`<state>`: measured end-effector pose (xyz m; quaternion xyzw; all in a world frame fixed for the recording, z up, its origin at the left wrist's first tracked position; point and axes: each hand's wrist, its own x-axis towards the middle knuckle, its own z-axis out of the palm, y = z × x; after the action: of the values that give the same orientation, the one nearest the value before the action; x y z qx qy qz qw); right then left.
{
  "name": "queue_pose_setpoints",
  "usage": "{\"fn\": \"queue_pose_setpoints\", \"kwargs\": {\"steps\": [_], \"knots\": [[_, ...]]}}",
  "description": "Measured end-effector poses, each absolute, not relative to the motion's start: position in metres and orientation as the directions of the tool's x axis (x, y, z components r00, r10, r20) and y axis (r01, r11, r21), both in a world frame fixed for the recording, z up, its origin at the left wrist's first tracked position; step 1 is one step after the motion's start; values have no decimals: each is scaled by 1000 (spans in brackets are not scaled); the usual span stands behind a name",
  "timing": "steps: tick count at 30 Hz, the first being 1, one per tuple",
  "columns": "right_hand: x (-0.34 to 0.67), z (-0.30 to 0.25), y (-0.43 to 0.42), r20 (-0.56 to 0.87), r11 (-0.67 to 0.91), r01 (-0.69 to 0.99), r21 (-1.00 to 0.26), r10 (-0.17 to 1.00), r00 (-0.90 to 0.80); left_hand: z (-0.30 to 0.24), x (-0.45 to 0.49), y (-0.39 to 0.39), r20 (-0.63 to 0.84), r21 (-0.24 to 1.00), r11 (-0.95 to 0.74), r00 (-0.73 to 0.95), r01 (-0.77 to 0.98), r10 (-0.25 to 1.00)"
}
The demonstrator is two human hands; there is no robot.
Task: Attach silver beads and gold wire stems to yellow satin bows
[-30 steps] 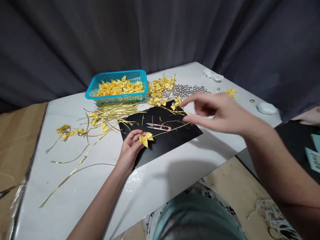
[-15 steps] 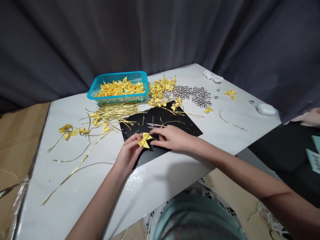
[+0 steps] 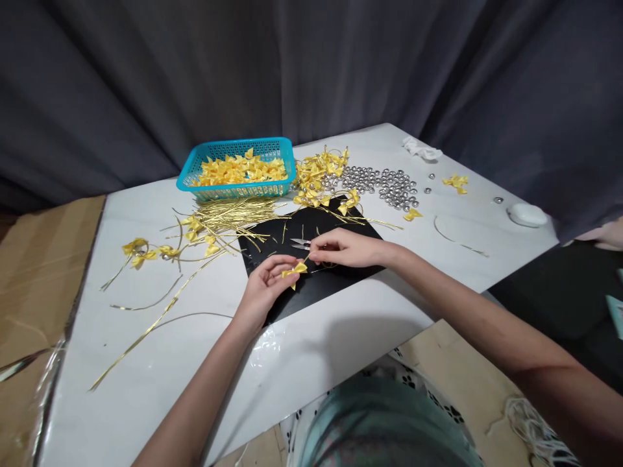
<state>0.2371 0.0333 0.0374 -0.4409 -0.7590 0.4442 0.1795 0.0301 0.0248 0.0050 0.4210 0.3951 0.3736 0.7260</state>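
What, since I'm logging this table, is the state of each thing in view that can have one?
Left hand, holding yellow bow
Right hand, pinching gold tie
Snips, blades apart, partly hidden
Blue basket, upright, holding bows
Silver beads, loose, spread out
Gold strands, loosely heaped
White scrap, crumpled
Black sheet, lying flat

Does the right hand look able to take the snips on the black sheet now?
Probably yes: the snips lie right by the right hand, partly hidden behind it, with nothing between. But that hand appears to pinch the gold strand at the yellow bow, so it likely must release this first.
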Motion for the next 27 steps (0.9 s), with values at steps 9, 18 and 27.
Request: {"fn": "queue_pose_setpoints", "kwargs": {"steps": [9, 18, 27], "knots": [[239, 54, 38, -157, 58, 401, -914, 862, -483, 1, 30, 23, -134, 986, 160, 371, -40, 919], [218, 72, 17, 46, 317, 517, -795, 882, -469, 0, 30, 26, -168, 985, 175, 277, 0, 946], [207, 50, -9, -54, 438, 649, -622, 803, -593, 1, 30, 25, -215, 976, 214, 201, 30, 956]]}}
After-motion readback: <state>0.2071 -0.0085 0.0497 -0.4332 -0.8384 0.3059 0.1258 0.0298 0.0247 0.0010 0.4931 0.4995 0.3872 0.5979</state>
